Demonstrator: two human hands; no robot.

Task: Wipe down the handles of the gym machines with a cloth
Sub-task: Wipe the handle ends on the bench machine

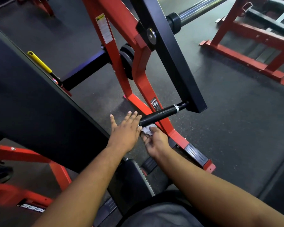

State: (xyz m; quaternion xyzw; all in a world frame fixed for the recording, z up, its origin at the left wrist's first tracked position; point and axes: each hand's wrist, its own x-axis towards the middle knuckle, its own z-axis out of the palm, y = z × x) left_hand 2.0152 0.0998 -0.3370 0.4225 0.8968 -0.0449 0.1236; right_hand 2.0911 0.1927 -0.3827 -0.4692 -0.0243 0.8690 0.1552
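Left hand (124, 135) was flat, palm down, fingers (134, 116) straight and spread wide, tips right at free end of black cylindrical foam-grip handle (159, 114). Right hand (155, 142) sat palm up just under that end, fingers loosely curled, pinching small crumpled white cloth (147, 129) against handle's underside, pretty sure touching. Handle stuck out from black steel lever arm (172, 51) of red-framed gym machine (138, 68). Black padded backrest (33, 102) off to left, dark rubber floor (228, 120) underneath everything.
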